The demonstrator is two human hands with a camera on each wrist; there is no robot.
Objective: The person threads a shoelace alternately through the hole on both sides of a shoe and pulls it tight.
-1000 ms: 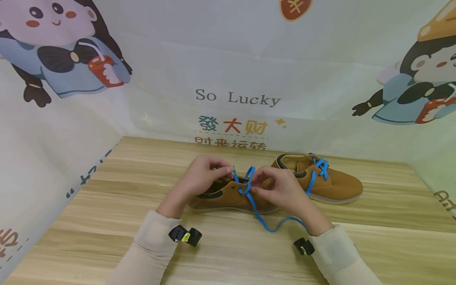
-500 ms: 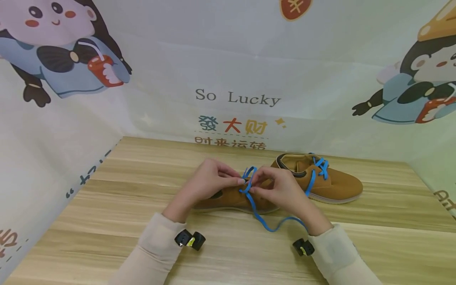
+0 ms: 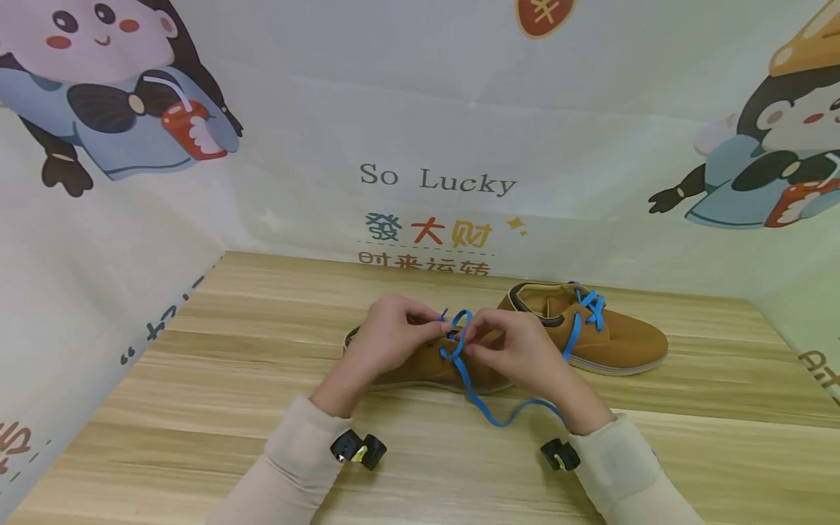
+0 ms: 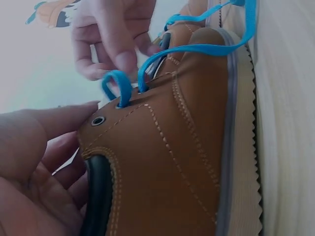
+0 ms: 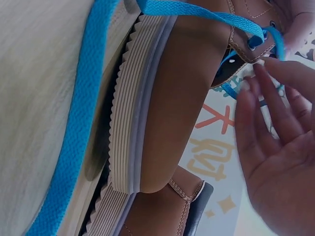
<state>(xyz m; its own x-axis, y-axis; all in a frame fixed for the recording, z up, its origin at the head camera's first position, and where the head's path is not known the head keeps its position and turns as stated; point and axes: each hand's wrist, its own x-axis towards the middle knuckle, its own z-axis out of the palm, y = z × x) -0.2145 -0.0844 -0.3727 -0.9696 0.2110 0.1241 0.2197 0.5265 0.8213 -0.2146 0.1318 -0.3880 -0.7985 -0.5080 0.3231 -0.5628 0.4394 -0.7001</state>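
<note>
A brown shoe [image 3: 426, 372] with a partly laced blue shoelace [image 3: 488, 415] lies on the table, toe to the right. At its opening, my left hand [image 3: 394, 335] pinches the shoelace's end, whose tip shows above the fingers. In the left wrist view, that thumb touches the flap beside a bare eyelet [image 4: 98, 121], the other fingers reaching behind it. Thumb and fingers of my right hand [image 3: 512, 343] meet at the flap's edge and pinch the shoe, close against a standing lace loop [image 5: 280, 44]. Part of each grip is hidden.
A second brown shoe [image 3: 630, 343], its blue lace crossed through the eyelets, stands behind to the right. The wooden table [image 3: 197, 401] meets a printed cloth backdrop [image 3: 315, 131]. Slack lace trails over the tabletop under the right wrist.
My left hand has moved right across the shoe opening, bringing the lace end beside the loop and the right fingers. My right hand has hardly moved.
</note>
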